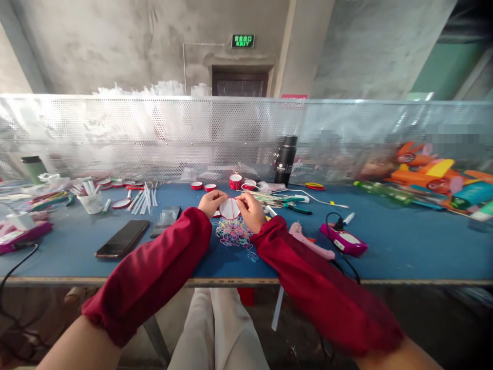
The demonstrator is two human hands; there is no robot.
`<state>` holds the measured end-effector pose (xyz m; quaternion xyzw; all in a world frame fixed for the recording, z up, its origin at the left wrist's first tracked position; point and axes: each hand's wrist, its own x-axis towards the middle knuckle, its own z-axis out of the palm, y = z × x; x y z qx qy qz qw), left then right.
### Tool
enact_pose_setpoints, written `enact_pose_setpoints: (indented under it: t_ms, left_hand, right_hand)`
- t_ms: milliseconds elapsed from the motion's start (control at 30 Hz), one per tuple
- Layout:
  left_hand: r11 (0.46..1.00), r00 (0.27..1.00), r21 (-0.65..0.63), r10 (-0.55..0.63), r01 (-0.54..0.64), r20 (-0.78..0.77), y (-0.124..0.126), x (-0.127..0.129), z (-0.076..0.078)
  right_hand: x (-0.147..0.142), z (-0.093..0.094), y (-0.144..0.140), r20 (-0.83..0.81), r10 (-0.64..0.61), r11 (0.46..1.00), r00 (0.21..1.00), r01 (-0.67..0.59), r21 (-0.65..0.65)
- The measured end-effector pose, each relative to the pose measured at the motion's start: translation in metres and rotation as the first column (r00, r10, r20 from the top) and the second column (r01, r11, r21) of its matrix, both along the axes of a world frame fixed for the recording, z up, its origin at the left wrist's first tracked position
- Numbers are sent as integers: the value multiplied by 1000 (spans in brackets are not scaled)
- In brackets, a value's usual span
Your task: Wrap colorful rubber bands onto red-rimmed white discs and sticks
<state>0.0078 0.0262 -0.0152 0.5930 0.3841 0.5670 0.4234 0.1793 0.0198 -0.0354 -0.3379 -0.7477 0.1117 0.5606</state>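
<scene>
Between my hands is a round white disc with a red rim [228, 209], and a thin dark line runs down its face. My left hand [213, 202] pinches its left edge, fingers closed. On the opposite edge, my right hand [250, 210] grips with thumb and fingers together. Just below the disc lies a heap of small colourful rubber bands [234, 234], with a few strays at its lower right. Part of another red-rimmed white piece shows behind my left fingertips. Red sleeves cover both forearms.
A black phone [122, 239] lies to the left, near a cup of white sticks [90, 201]. On the right are a pink glue gun [310, 242], a purple power strip [344, 240] and green-handled pliers [297, 205]. Behind stand red round pieces [235, 181] and a black bottle [286, 160].
</scene>
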Motion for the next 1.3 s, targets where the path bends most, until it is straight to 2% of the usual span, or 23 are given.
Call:
enact_pose_setpoints:
  t_ms: [100,300,400,1100,1300]
  left_hand:
    - [998,999,-53,-11,13,52,-5,1,3]
    - [988,997,-141,-52,59,57,-6,-1,3]
    - [984,994,-149,-82,92,76,-5,-1,2]
    - [982,995,-167,-74,84,66,-9,4,4]
    - [961,983,-242,-99,134,153,-10,0,7]
  right_hand:
    - [-1,0,-1,30,-20,1000,999,19,24]
    - [-3,1,-7,80,-43,998,996,39,45]
    - [-4,1,-8,95,-51,997,994,46,55]
    - [-4,2,-9,130,-65,997,989,57,59]
    - [-2,-2,2,38,-64,997,997,62,37]
